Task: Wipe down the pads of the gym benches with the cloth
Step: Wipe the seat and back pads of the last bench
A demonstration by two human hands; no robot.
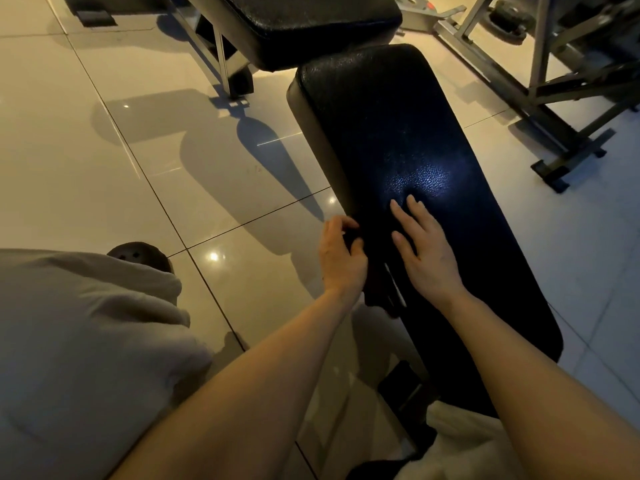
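A long black textured bench pad (398, 133) runs from the lower right up to the middle of the view. A dark cloth (379, 282) lies on the pad's left edge between my hands, its lower end hanging over the side. My left hand (341, 261) curls its fingers round the cloth's upper part at the pad's edge. My right hand (426, 251) lies flat on the pad just right of the cloth, fingers straight. Against the dark pad, the cloth's outline is hard to tell.
A second black bench pad (311, 26) on a metal frame stands just beyond the first. A grey metal rack (540, 81) and weight gear fill the upper right. My knee in light trousers (86, 341) and a dark shoe (138, 254) are at the lower left on glossy floor tiles.
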